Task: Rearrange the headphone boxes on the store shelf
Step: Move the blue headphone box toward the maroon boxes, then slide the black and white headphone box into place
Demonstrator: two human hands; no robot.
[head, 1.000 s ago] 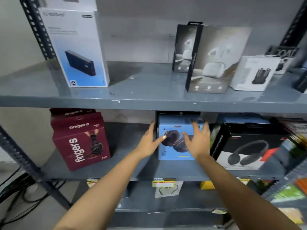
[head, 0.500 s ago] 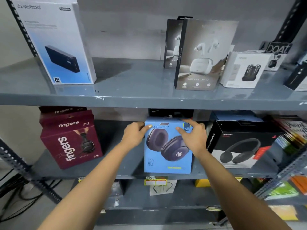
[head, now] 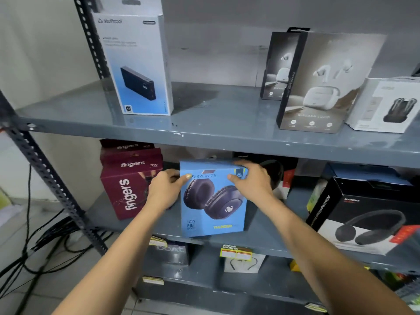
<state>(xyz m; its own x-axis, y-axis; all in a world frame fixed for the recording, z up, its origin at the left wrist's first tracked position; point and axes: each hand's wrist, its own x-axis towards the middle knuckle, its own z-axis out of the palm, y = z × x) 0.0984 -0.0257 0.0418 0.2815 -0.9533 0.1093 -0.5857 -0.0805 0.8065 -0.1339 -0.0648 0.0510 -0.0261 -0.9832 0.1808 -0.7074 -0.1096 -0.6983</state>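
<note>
A grey metal store shelf (head: 227,133) against a pale wall, stocked with boxed audio gear.

On the middle shelf level a light blue headphone box (head: 213,198) is gripped at its upper corners by both hands: the left hand (head: 164,192) is clasped on the top left edge, the right hand (head: 252,185) on the top right. Dark purple over-ear headphones, the word ZEBRONICS and yellow THUNDER lettering are printed on its front. It is stood upright near the shelf's front edge, between a maroon fingers box (head: 127,189) and a black headphone box (head: 368,214).
</note>
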